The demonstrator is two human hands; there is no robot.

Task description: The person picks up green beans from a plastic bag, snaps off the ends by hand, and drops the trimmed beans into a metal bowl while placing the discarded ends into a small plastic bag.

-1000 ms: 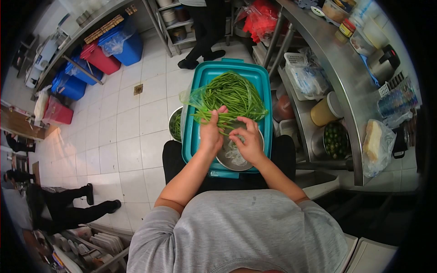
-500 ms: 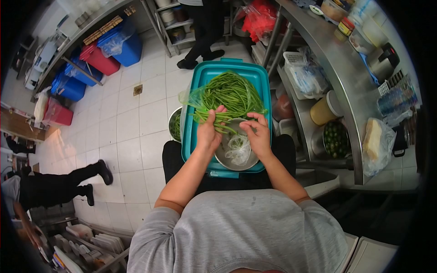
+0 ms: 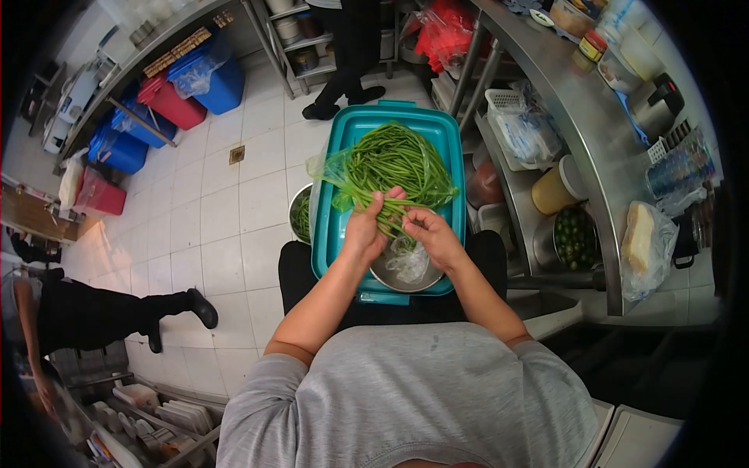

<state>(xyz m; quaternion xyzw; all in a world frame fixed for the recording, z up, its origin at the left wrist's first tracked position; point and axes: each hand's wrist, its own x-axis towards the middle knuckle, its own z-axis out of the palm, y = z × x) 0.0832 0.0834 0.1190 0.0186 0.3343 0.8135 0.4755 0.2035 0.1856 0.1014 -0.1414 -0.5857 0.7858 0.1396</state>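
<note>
A large heap of green beans lies in a clear plastic bag on a teal lid across my lap. My left hand is closed around a few beans just below the heap. My right hand pinches at the ends of those beans, close to the left fingers. Under both hands sits a metal bowl with a crumpled clear plastic bag in it. The hands partly hide the bowl's far rim.
Another metal bowl with green pieces stands on the floor at left. A steel shelf unit runs along the right, holding a tub and small green fruits. One person is at left, another ahead.
My right hand has moved left and down to the beans in my left hand, which has shifted slightly right. The person at left has moved a little to the right.
</note>
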